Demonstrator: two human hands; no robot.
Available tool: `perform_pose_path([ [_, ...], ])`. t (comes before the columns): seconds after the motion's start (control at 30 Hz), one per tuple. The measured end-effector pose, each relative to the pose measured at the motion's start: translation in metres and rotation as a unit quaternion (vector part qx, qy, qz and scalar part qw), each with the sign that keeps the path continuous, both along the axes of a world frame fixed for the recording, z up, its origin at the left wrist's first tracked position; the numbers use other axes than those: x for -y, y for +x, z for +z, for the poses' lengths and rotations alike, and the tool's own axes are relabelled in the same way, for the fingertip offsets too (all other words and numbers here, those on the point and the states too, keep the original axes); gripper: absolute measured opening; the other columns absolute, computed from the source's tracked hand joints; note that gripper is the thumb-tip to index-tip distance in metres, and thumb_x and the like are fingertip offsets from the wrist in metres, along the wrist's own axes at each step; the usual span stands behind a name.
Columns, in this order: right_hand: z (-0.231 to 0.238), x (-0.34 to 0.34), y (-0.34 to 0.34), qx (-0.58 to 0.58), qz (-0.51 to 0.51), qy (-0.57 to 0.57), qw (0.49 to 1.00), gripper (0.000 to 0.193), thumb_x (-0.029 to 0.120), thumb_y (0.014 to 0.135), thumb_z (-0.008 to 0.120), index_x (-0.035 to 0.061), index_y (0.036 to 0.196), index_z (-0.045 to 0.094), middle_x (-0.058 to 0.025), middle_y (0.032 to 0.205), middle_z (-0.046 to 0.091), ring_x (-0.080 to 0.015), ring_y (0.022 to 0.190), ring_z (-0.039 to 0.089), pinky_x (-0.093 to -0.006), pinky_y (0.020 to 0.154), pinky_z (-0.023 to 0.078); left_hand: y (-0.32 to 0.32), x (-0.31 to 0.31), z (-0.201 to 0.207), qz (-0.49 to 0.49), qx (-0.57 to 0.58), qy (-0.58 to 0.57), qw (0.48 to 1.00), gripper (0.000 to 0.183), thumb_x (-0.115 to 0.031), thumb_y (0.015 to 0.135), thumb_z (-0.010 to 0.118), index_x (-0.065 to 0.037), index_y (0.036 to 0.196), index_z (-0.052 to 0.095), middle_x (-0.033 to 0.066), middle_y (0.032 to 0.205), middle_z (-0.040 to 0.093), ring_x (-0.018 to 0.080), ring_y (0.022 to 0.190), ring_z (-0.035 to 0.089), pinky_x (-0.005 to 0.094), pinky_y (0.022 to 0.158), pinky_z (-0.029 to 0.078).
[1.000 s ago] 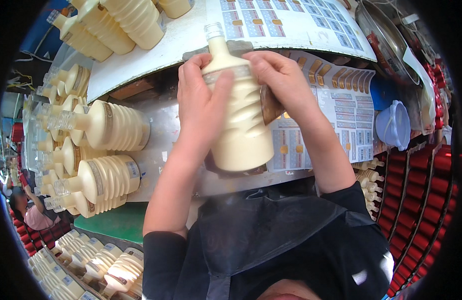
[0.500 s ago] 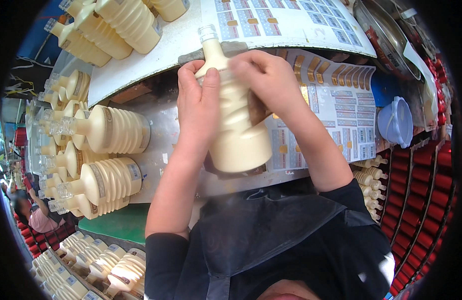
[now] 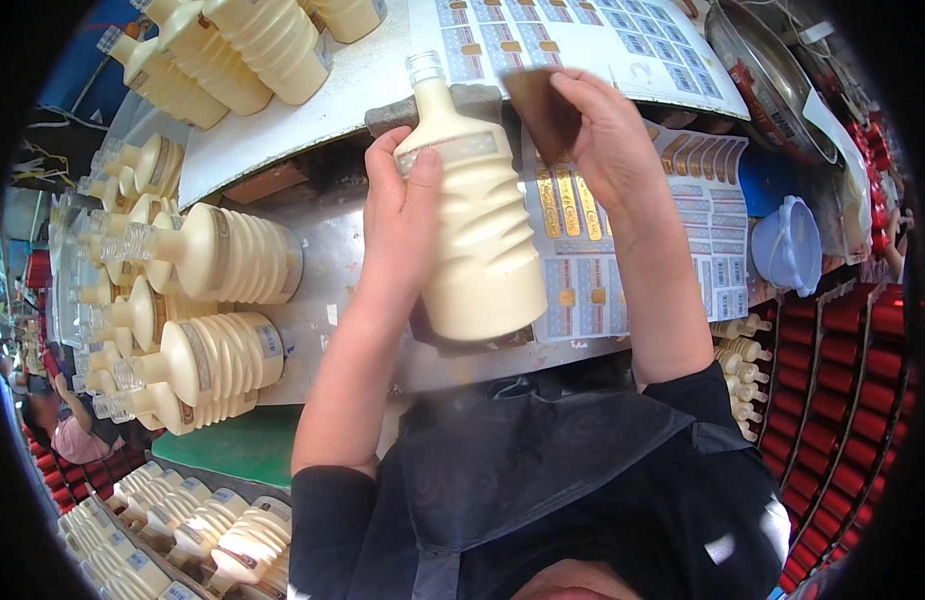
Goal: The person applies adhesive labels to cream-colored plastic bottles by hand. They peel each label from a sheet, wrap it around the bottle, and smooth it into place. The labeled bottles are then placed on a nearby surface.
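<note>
A cream bottle [image 3: 487, 290] with a wavy ribbed body and a clear threaded neck lies on its side, neck pointing away from me. Its neck end rests by a grey block [image 3: 475, 103]. My left hand [image 3: 397, 205] is wrapped round the bottle's left shoulder, thumb on top. Across that shoulder runs a pale band-like label [image 3: 472, 150]. To the right, my right hand [image 3: 612, 140] pinches a thin, flat, dark brown piece [image 3: 544, 112] like a scraper, raised apart from the bottle. Under that hand are gold labels [image 3: 582, 210] on a sheet.
Several cream bottles [image 3: 237, 255] lie stacked on the left, with more at the upper left. Label sheets [image 3: 717, 215] spread at right; others lie on the white board [image 3: 382, 75]. A light blue bucket [image 3: 790, 245] stands at right, near racks of red items [image 3: 837, 400].
My right hand has moved from the bottle's shoulder up and to the right, carrying the brown piece. The shoulder label and the gold labels now show. My left hand still holds the bottle.
</note>
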State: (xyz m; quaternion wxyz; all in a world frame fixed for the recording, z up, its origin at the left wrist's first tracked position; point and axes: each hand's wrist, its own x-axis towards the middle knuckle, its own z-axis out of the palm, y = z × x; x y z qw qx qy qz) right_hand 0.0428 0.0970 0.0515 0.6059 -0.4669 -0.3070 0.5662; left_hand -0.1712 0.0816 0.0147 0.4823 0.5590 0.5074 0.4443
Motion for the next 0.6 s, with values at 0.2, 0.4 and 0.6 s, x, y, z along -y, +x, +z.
perform_pose_path([
  [0.2,0.009,0.000,-0.065,0.407,-0.043,0.266,0.873,0.040,0.015,0.096,0.064,-0.0008,0.131,0.054,-0.0160,0.123,0.066,-0.0269,0.111,0.066,-0.0371,0.098,0.051,0.001,0.008,0.007,0.014,-0.099,0.062,0.993,0.064,-0.036,0.101,0.055,0.002,0.149,0.036,0.0290,0.145,0.048,0.0407,0.132,0.051,0.0443,0.113,0.039],
  [0.4,-0.011,-0.005,-0.045,0.465,-0.096,0.170,0.864,0.040,0.016,0.098,0.060,0.0019,0.134,0.052,-0.0213,0.125,0.065,-0.0334,0.115,0.064,-0.0406,0.102,0.049,-0.016,0.048,0.001,-0.066,-0.139,0.115,0.981,0.086,-0.028,0.091,0.062,0.003,0.159,0.020,0.0311,0.155,0.035,0.0433,0.144,0.038,0.0468,0.120,0.031],
  [0.6,-0.015,-0.004,-0.034,0.419,-0.085,0.192,0.883,0.042,0.016,0.098,0.056,-0.0006,0.136,0.047,-0.0263,0.129,0.062,-0.0424,0.119,0.061,-0.0466,0.104,0.047,-0.016,0.075,-0.012,-0.056,0.080,-0.020,0.995,0.102,-0.019,0.082,0.076,0.004,0.160,0.014,0.0272,0.153,0.039,0.0360,0.135,0.051,0.0439,0.113,0.044],
])
